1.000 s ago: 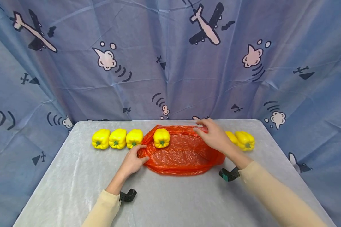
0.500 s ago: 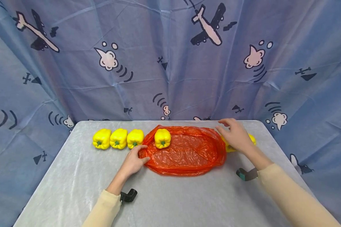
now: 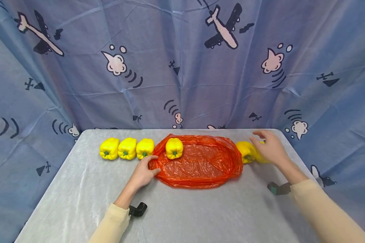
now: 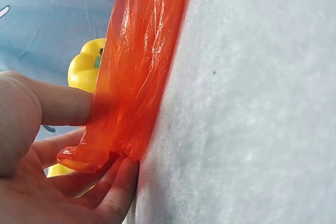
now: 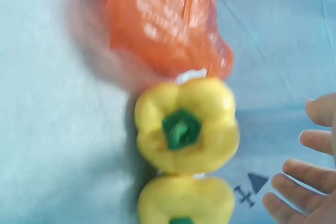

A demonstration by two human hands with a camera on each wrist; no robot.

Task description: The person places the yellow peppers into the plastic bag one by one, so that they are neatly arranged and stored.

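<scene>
A red plastic bag lies spread on the table with its mouth open upward. One yellow bell pepper sits inside it, toward the left back. My left hand holds the bag's left edge, thumb and fingers around the crumpled film. My right hand hovers over the right end of the row, its fingers spread and holding nothing. Below it are two yellow bell peppers, the nearer-to-bag pepper and the outer pepper, partly hidden by the hand. In the right wrist view, the fingers stay apart from the nearest pepper.
Left of the bag, three more yellow bell peppers stand in a row, the leftmost pepper nearest the table's left side. The pale grey table ends at the back against a blue patterned curtain.
My right hand has moved right, from over the bag's right part to over the outer right pepper, uncovering the bag's right edge. The left hand keeps its place on the bag.
</scene>
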